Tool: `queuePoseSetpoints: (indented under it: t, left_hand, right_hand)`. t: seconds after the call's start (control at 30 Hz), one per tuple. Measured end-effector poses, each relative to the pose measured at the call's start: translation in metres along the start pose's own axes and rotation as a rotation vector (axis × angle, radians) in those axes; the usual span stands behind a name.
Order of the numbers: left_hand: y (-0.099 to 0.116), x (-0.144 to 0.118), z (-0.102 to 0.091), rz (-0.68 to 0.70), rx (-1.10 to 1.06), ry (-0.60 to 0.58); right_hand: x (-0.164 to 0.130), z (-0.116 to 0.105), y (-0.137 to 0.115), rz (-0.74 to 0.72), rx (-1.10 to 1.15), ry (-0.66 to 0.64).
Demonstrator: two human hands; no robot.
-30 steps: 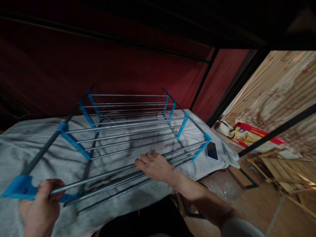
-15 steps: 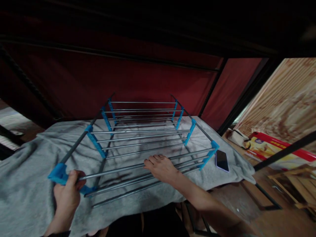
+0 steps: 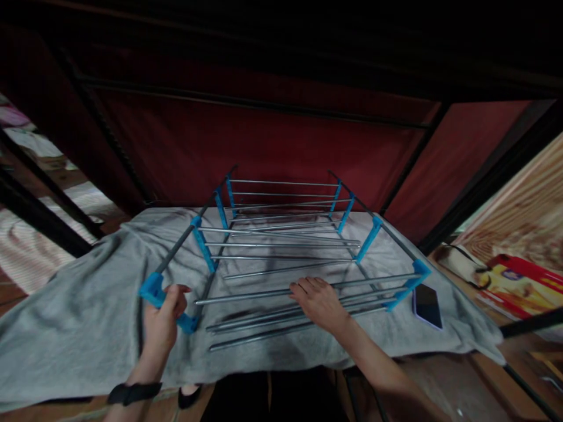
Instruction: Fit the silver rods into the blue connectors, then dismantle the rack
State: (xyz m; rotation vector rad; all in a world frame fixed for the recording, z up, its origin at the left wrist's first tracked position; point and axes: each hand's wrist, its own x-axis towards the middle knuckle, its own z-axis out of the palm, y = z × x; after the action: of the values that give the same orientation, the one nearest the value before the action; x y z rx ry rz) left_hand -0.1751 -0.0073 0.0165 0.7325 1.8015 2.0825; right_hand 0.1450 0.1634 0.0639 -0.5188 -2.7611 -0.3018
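A rack of thin grey metal rods (image 3: 285,246) with bright blue plastic side brackets lies on a grey cloth (image 3: 79,316) spread over a flat surface. My left hand (image 3: 163,316) grips the nearest blue bracket (image 3: 153,288) at the rack's front left corner. My right hand (image 3: 319,302) lies on the front rods, fingers curled over one of them. Some of the front rods sit loose, out of the left bracket.
A dark phone (image 3: 427,305) lies on the cloth just right of the rack's front right corner. Dark red fabric walls (image 3: 264,146) and black frame bars close in behind and above. Lower right, a wooden floor with a red-and-yellow box (image 3: 523,284).
The view has swung left, so the rack, both hands and the phone sit further right in the picture. The left hand keeps its grip on the bracket; the right hand stays on the front rods.
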Motion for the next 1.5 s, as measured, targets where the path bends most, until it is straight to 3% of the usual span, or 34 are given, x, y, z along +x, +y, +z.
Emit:
queuePoseSetpoints:
  t: [0.2, 0.43, 0.6, 0.77, 0.87, 1.13, 1.5]
  left_hand:
    - [0.003, -0.012, 0.012, -0.101, 0.105, 0.064]
    - [0.008, -0.005, 0.012, -0.136, -0.162, 0.051]
    - [0.005, -0.012, 0.005, -0.141, -0.194, -0.057]
    - [0.0, -0.013, -0.01, -0.129, -0.409, -0.209]
    - [-0.005, -0.012, -0.016, -0.112, -0.476, -0.231]
    - [-0.009, -0.017, -0.013, -0.081, -0.339, -0.143]
    - [-0.005, -0.019, -0.006, -0.032, -0.204, -0.138]
  right_hand:
    - [0.012, -0.002, -0.016, -0.008, 0.021, 0.069]
    - [0.014, -0.006, -0.014, -0.024, 0.005, 0.128]
    - [0.01, -0.003, -0.017, -0.051, -0.003, 0.147]
    - [0.01, -0.003, -0.016, -0.061, 0.006, 0.21]
    - [0.009, -0.003, -0.017, -0.075, 0.008, 0.209]
    - [0.006, 0.001, -0.019, -0.091, 0.023, 0.163]
    - [0.008, 0.002, -0.018, -0.081, 0.038, 0.127]
